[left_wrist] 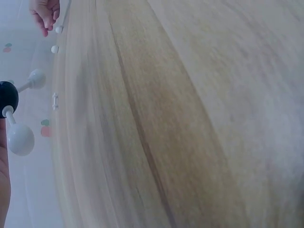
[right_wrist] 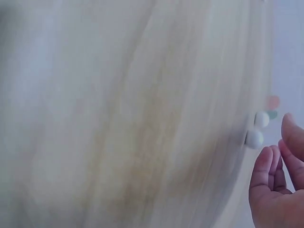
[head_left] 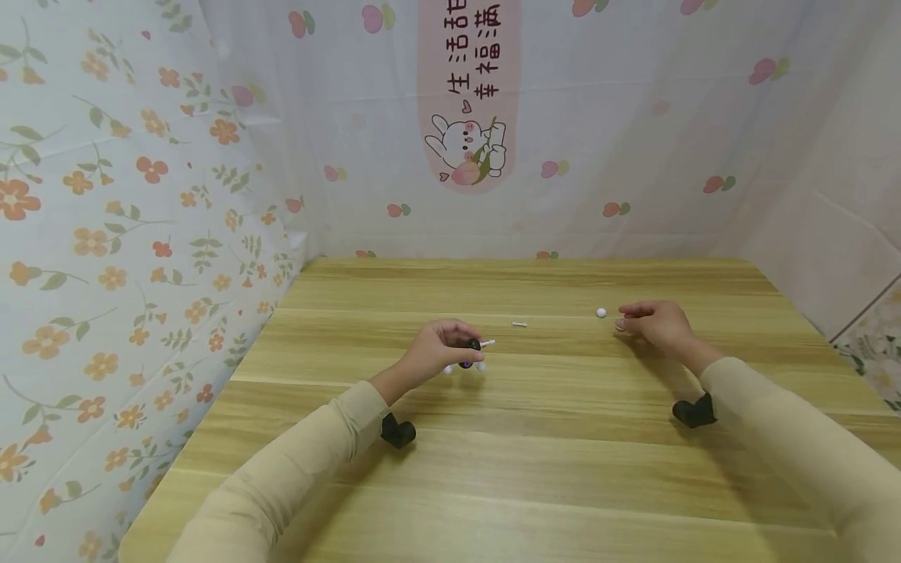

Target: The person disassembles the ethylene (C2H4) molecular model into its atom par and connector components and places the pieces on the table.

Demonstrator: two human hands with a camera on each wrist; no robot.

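My left hand [head_left: 442, 346] holds a ball-and-stick molecular model between thumb and fingers. The model has a black ball [left_wrist: 8, 99], with white balls [left_wrist: 21, 139] joined to it by short white sticks. One bare white peg [head_left: 489, 342] points right from it. Over at the right, my right hand [head_left: 660, 322] reaches low over the table with thumb and fingers apart. Beside its fingertips lies a white ball [right_wrist: 254, 139], and a second white ball [head_left: 601, 313] sits just left of that one. Nothing shows between the right fingers.
A small white connector stick [head_left: 519, 324] lies on the wooden table [head_left: 535, 469] between the hands. Behind the table hangs a patterned curtain [head_left: 598, 141], and a floral sheet [head_left: 113, 274] covers the left side. Black wrist mounts [head_left: 398, 432] hang under both sleeves.
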